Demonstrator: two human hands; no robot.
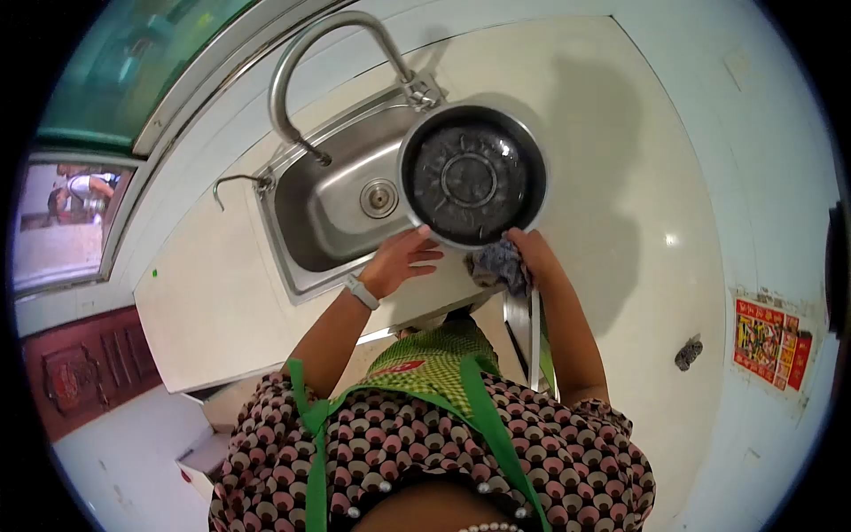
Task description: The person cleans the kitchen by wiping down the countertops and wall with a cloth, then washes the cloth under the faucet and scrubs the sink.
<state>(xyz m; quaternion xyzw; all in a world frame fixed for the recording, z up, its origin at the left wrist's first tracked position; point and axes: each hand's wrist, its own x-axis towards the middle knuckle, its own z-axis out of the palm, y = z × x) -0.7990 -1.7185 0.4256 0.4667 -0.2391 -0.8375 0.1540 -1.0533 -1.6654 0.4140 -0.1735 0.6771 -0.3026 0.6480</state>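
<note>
A round dark pan [470, 177] with a light rim stands partly over the right side of the steel sink [337, 177] and partly over the counter. My left hand [402, 262], with a pale band at the wrist, is at the pan's lower left rim, its fingers apart and the thumb near the rim. At the pan's lower right rim is my right hand [529, 253], closed around a grey crumpled cloth [500, 264] that hangs below the rim.
A curved steel faucet [346, 22] arches over the sink, with a thin small tap [238, 180] at the sink's left corner. On the right of the pale counter [567, 177] lies a small dark scrubber [688, 354]. An open drawer edge [521, 332] shows below the cloth.
</note>
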